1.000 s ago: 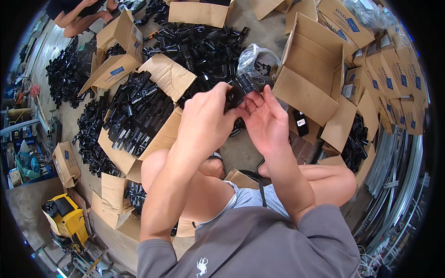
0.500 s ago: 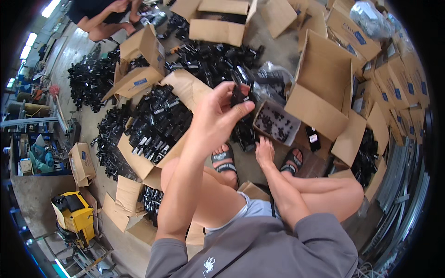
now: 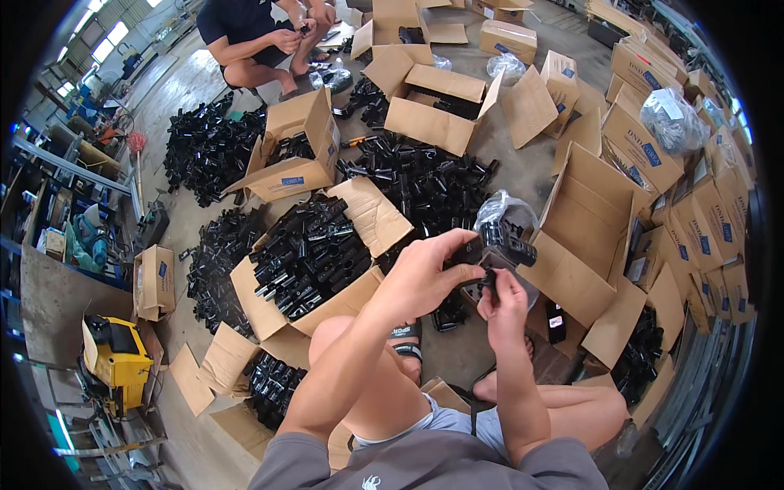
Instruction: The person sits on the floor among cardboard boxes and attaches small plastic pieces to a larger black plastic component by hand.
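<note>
In left hand (image 3: pixel 433 271) is one fitting (image 3: pixel 508 243), in right hand (image 3: pixel 507 304) one piece (image 3: pixel 491 280).

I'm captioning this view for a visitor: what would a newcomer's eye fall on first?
Likely the black heaps, spread across the middle and upper left. Then, just right of centre, the left hand holding a black part, with the right hand at its near end. The yellow machine also stands out, at lower left.

A glossy black cylindrical part (image 3: pixel 512 243) is gleaming at three o'clock. Long silvery metal rails (image 3: pixel 709 392) are glinting at four.
</note>
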`<state>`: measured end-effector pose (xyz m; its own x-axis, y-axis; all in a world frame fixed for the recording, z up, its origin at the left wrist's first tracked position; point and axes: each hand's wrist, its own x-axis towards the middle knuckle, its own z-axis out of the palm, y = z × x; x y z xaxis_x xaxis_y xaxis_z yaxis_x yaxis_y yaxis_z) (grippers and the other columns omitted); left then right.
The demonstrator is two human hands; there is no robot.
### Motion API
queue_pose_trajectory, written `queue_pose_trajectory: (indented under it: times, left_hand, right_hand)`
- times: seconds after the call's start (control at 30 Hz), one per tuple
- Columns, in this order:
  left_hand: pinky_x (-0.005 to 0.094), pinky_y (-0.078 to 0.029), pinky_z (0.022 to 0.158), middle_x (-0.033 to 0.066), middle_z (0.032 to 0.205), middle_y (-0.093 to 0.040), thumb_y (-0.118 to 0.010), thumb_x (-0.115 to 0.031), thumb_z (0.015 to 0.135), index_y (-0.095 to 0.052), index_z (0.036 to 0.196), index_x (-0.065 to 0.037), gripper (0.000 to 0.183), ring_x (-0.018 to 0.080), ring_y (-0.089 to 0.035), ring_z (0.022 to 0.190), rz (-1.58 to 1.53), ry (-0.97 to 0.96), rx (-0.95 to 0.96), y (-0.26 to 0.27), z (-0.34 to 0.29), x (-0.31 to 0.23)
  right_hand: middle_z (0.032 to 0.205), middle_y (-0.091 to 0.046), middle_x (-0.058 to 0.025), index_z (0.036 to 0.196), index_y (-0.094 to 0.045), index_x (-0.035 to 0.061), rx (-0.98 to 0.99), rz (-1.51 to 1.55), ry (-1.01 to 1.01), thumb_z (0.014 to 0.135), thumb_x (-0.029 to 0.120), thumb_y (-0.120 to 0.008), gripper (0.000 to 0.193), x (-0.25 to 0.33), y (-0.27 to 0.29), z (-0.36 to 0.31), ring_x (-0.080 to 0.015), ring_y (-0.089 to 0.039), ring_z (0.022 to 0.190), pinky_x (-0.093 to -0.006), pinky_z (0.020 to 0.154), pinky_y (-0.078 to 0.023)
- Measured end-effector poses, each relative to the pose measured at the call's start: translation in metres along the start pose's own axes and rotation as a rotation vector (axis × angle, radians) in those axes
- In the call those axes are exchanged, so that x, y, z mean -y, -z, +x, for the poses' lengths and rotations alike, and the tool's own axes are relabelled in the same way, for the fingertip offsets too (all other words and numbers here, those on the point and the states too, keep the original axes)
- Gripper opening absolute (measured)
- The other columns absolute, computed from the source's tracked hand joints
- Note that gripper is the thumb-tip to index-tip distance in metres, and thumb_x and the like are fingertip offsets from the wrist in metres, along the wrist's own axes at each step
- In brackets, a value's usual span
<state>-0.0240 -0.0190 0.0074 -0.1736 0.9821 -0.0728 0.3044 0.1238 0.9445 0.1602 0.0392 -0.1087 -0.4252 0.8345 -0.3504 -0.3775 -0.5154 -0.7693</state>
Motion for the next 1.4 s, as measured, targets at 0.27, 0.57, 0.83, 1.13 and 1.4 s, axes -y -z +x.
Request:
queue_pose_trajectory:
  times: [0.27,0.57,0.83,1.13,1.4]
  left_hand:
    - [0.0253,-0.053,0.09,0.0037,0.113,-0.07,-0.071,-0.001,0.094,-0.059,0.132,0.004,0.04,0.0058,-0.062,0.1,-0.27,0.083,0.134,-0.016,0.0,-0.002]
    - [0.0227,-0.052,0.086,0.0014,0.11,-0.071,-0.072,-0.008,0.095,-0.061,0.131,0.003,0.039,0.0039,-0.063,0.098,-0.527,0.07,0.138,-0.016,-0.003,0.004]
    - [0.024,-0.052,0.087,0.0032,0.11,-0.073,-0.072,-0.005,0.094,-0.068,0.127,0.002,0.033,0.007,-0.065,0.098,-0.673,0.059,0.169,-0.021,-0.001,-0.01]
    - [0.0248,-0.053,0.089,0.0043,0.111,-0.073,-0.077,-0.007,0.091,-0.068,0.124,0.004,0.036,0.0074,-0.065,0.099,-0.647,0.072,0.173,-0.024,0.0,-0.009]
    - [0.0252,-0.053,0.091,0.0051,0.112,-0.073,-0.078,-0.005,0.09,-0.067,0.124,0.006,0.037,0.0081,-0.065,0.1,-0.667,0.093,0.163,-0.015,-0.006,-0.013]
  right_hand:
    - [0.063,-0.047,-0.002,0.098,-0.056,0.0084,0.11,0.324,0.012,0.109,0.029,-0.044,0.026,0.064,-0.026,-0.011,-0.0087,-0.035,0.044,-0.0252,0.043,-0.029]
    - [0.102,-0.062,-0.0042,0.143,-0.051,0.0009,0.078,0.143,0.182,0.109,0.043,-0.043,0.055,0.084,-0.075,-0.041,-0.0098,-0.055,0.088,-0.0251,0.074,-0.045]
    - [0.105,-0.07,-0.0042,0.142,-0.052,0.0004,0.152,-0.161,0.343,0.104,0.023,-0.061,0.044,0.087,-0.048,-0.021,-0.0075,-0.063,0.084,-0.0224,0.072,-0.047]
    - [0.101,-0.072,-0.0048,0.126,-0.059,0.0025,0.194,-0.226,0.295,0.101,0.025,-0.067,0.035,0.095,-0.036,-0.02,-0.0093,-0.065,0.085,-0.0232,0.073,-0.047]
    - [0.099,-0.072,-0.0058,0.124,-0.058,0.0022,0.253,-0.271,0.266,0.101,0.025,-0.067,0.034,0.1,-0.043,-0.018,-0.0109,-0.066,0.085,-0.0247,0.074,-0.048]
